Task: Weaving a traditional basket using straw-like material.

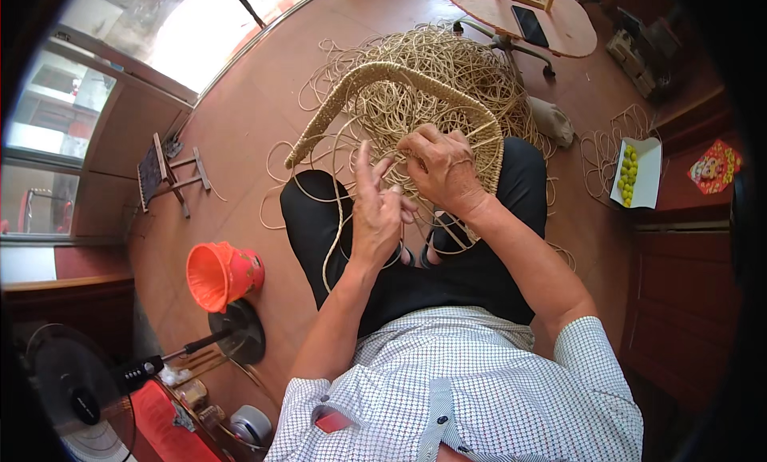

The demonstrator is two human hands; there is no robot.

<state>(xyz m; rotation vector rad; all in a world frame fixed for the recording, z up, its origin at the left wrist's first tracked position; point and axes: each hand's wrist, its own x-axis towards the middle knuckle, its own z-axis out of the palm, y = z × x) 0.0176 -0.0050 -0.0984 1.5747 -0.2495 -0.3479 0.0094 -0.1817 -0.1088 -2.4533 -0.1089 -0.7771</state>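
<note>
A half-woven straw-coloured piece with an arched braided rim [375,77] rests on my knees. My right hand [442,168] grips the woven strands near its lower right part. My left hand [375,209] is beside it, fingers partly raised, pinching a thin strand of cord [335,222] that loops down over my black trousers. A big tangle of loose cord [455,58] lies on the floor beyond the piece.
An orange plastic basket [220,274] lies tipped at my left. A small wooden stool [172,174] stands farther left. A fan [72,382] is at lower left. A round table with a phone [529,25] is ahead, a white tray of yellow-green fruit [631,174] to the right.
</note>
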